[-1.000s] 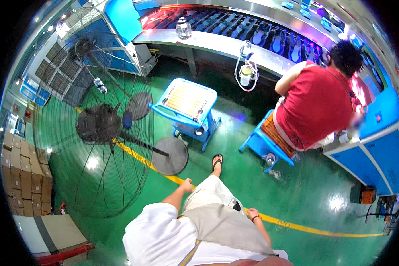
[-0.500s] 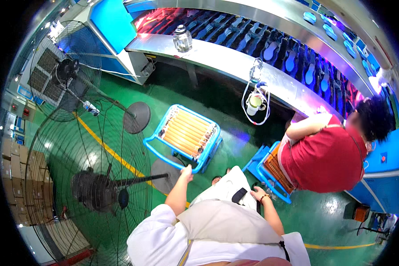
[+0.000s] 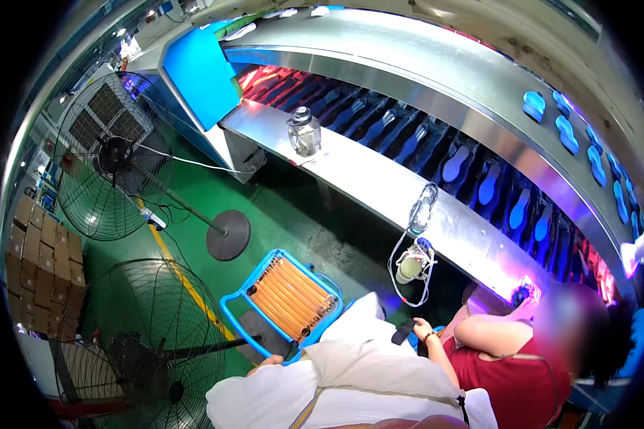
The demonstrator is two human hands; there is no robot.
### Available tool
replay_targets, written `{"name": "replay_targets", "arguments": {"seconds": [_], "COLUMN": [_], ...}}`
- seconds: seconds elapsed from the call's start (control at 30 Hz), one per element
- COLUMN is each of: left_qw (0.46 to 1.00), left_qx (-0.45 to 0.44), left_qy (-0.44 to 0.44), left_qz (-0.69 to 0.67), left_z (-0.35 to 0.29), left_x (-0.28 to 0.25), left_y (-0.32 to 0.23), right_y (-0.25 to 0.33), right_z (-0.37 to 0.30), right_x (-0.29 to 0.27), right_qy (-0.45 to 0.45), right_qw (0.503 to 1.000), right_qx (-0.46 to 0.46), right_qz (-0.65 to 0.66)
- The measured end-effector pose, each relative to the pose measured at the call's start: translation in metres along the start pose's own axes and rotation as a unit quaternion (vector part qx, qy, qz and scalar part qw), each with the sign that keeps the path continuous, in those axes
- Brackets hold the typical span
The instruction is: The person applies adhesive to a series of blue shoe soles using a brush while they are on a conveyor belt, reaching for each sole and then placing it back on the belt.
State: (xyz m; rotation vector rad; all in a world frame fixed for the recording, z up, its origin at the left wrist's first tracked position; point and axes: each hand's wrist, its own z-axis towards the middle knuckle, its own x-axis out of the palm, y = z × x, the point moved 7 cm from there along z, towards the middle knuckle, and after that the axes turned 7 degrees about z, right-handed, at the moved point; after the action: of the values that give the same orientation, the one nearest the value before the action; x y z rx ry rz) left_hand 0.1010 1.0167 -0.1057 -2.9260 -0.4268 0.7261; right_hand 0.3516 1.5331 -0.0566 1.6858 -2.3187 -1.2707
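Note:
Just ahead to my left is a chair (image 3: 286,297) with a blue tubular frame and tan slats. My left hand (image 3: 267,363) is at the near end of its blue rail, fingers closed round it; my sleeve and body hide part of the grip. Close to my lap, my right hand (image 3: 423,331) wears a beaded bracelet and has loosely bent fingers, with nothing visible in them. Beside its fingertips lies a black patch (image 3: 403,332) on my white clothing.
A co-worker in red (image 3: 508,372) sits close on my right. Ahead runs a metal ledge (image 3: 365,171) with a clear jug (image 3: 305,133) and a hanging cup (image 3: 410,269). Blue shoe-shaped pieces (image 3: 567,134) line a conveyor (image 3: 451,86). Caged fans (image 3: 114,154) stand left, near stacked cartons (image 3: 43,264).
My view has shifted, and the chair now appears closer to my body. My left hand stays at its rail. The co-worker appears lower in view, closer to my right arm.

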Motion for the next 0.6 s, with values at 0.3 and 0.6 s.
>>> {"name": "replay_targets", "arguments": {"seconds": [0.3, 0.6], "left_qw": [0.982, 0.880], "left_qx": [0.065, 0.411], "left_qy": [0.170, 0.037], "left_qz": [0.054, 0.234], "left_z": [0.071, 0.073], "left_x": [-0.006, -0.107], "left_y": [-0.143, -0.537], "right_y": [-0.028, -0.134], "right_z": [0.033, 0.029], "right_x": [-0.016, 0.002], "right_qy": [-0.064, -0.214], "right_qw": [0.989, 0.901], "right_qx": [0.044, 0.332], "right_qz": [0.127, 0.178]}}
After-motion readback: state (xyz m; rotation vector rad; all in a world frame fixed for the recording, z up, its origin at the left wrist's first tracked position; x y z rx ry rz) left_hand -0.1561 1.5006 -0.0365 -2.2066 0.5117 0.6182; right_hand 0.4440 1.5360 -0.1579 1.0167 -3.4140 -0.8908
